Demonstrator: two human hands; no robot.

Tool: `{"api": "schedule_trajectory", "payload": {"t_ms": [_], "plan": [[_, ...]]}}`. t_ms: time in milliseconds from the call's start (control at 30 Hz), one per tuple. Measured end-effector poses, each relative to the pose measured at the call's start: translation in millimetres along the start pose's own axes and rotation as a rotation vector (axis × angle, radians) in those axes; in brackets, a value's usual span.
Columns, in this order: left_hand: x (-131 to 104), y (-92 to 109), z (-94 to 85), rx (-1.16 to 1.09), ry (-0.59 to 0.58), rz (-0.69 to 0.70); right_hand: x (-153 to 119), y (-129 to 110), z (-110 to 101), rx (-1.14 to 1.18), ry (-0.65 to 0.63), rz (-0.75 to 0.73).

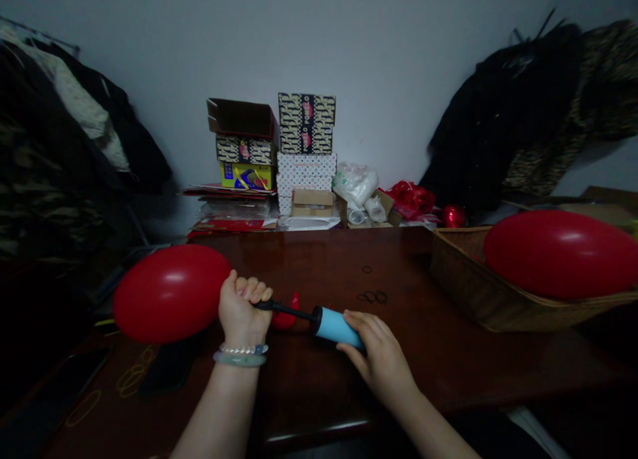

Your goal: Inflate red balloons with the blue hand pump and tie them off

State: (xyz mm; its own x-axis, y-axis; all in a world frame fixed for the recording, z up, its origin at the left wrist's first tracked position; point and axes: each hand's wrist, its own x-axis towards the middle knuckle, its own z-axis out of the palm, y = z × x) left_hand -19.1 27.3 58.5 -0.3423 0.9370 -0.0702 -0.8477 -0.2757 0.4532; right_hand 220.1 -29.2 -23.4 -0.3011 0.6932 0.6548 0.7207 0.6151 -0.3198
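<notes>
My left hand [245, 306] is closed around the black end of a hand balloon pump [339, 327]. An inflated red balloon [172, 293] sticks out leftward from that fist; its neck is hidden by the fingers. The pump's black rod stands partly out of its light blue barrel. My right hand [381, 353] grips the far end of the barrel, thumb below and fingers on top. Behind the rod lies a small limp red piece [285, 321], perhaps a deflated balloon, partly covered.
Another inflated red balloon [563, 254] rests in a wicker basket [478, 293] at right. Dark bands [373, 297] lie mid-table, yellowish bands [132, 379] at left near a dark flat object [169, 366]. Stacked boxes [306, 173] and plastic bags [356, 183] stand along the wall.
</notes>
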Motion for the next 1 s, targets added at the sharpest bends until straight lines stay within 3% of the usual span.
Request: {"api": "schedule_trajectory", "payload": {"t_ms": [200,567,700,1000], "plan": [[-4,-8,2.6,0.007,0.006,-0.017,0,-4,3,-0.002,0.034,-0.015],[-22,-42,4.1,0.079,-0.023,-0.077,2,-23,15,0.035,0.049,0.009],[-17,-35,4.3,0.076,-0.024,-0.057,3,-18,15,0.044,0.009,0.012],[1,6,0.5,0.031,0.002,0.023,4,-4,3,0.025,-0.002,-0.004]]}}
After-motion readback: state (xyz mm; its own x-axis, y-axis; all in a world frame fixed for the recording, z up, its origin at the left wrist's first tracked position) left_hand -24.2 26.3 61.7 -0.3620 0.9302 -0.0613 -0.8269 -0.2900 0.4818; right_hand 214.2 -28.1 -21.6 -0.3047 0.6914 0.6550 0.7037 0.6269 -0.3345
